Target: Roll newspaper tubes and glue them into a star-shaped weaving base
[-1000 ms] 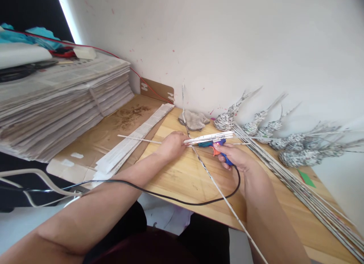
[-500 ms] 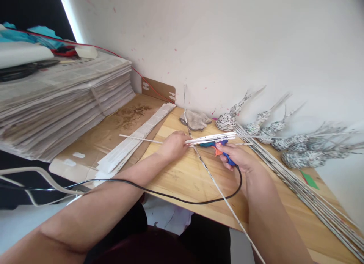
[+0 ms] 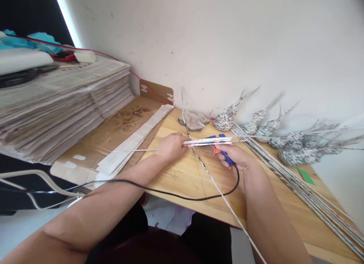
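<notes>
My left hand (image 3: pixel 173 145) is closed round a small bundle of thin rolled-paper sticks (image 3: pixel 209 141) above the wooden table. Long paper sticks cross under or through the bundle; one long stick (image 3: pixel 214 182) slants down toward my lap. My right hand (image 3: pixel 231 156) grips a blue glue gun (image 3: pixel 227 157) with an orange trigger. Part of the gun lies behind the bundle, so where its nozzle touches is hidden. A black cord (image 3: pixel 182 197) runs from the gun's handle across to the left, over my left forearm.
Several woven paper shapes (image 3: pixel 224 121) stand along the wall. Long paper sticks (image 3: pixel 295 188) lie on the table's right. A grey cloth (image 3: pixel 196 120) sits at the back. To the left are paper strips (image 3: pixel 136 137), cardboard (image 3: pixel 113 120) and a tall newspaper stack (image 3: pixel 65 104).
The bundle has turned slightly, and the glue gun's body now shows above and behind it rather than below. Both hands keep their hold; the view has shifted a little.
</notes>
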The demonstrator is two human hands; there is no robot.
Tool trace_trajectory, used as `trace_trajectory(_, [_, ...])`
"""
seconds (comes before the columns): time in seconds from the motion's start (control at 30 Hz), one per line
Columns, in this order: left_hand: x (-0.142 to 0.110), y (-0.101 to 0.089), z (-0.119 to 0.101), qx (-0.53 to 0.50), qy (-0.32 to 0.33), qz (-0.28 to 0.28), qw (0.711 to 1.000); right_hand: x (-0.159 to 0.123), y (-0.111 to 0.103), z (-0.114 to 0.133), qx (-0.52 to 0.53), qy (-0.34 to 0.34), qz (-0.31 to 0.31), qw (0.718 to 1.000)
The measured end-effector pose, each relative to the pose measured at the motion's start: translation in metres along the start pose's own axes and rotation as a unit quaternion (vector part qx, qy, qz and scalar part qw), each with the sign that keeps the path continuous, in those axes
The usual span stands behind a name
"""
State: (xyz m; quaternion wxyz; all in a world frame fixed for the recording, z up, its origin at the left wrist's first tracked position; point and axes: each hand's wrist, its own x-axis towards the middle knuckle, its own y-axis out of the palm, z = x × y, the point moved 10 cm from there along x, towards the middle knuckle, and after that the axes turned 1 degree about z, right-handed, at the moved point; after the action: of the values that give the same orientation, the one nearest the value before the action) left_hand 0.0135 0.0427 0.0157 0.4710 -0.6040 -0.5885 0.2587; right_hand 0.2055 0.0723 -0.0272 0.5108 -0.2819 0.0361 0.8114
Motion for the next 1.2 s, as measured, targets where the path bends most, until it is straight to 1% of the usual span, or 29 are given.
trace_trajectory(0.1, [0.000, 0.000, 0.001, -0.002, -0.005, 0.003, 1.000, -0.002, 0.001, 0.003, -0.001, -0.010, 0.006, 1.000])
trace_trajectory(0.37, [0.001, 0.001, 0.003, 0.000, -0.017, 0.012, 1.000, 0.000, -0.003, 0.000, -0.002, -0.004, -0.007, 1.000])
trace_trajectory(0.5, [0.001, 0.001, 0.002, 0.002, -0.012, 0.011, 1.000, 0.001, 0.001, 0.001, 0.002, -0.010, 0.011, 1.000])
trace_trajectory(0.57, [0.001, 0.001, 0.002, 0.001, -0.009, 0.009, 1.000, 0.001, 0.002, 0.000, -0.003, -0.003, 0.010, 1.000])
trace_trajectory(0.73, [0.001, 0.001, 0.005, -0.013, -0.009, -0.002, 1.000, -0.002, -0.007, 0.001, -0.005, 0.005, -0.022, 1.000])
trace_trajectory(0.8, [0.001, 0.002, 0.005, -0.020, -0.005, -0.005, 1.000, -0.002, -0.009, 0.003, 0.009, -0.006, -0.016, 1.000])
trace_trajectory(0.87, [0.001, 0.002, 0.005, -0.028, 0.000, -0.008, 1.000, -0.001, -0.006, 0.004, 0.018, -0.015, 0.001, 1.000])
trace_trajectory(0.93, [0.001, 0.001, 0.006, -0.035, 0.002, -0.013, 0.999, 0.000, -0.002, 0.001, 0.009, -0.009, 0.014, 1.000])
trace_trajectory(1.03, [0.001, 0.001, 0.007, -0.042, -0.002, -0.020, 0.999, 0.002, -0.001, -0.004, -0.010, 0.008, -0.001, 1.000])
trace_trajectory(1.1, [0.001, 0.001, 0.007, -0.044, -0.004, -0.020, 0.999, 0.003, -0.002, -0.003, -0.010, 0.006, -0.010, 1.000])
trace_trajectory(1.2, [0.001, 0.002, 0.008, -0.043, -0.006, -0.015, 0.999, 0.002, -0.002, -0.001, -0.008, 0.001, -0.007, 1.000])
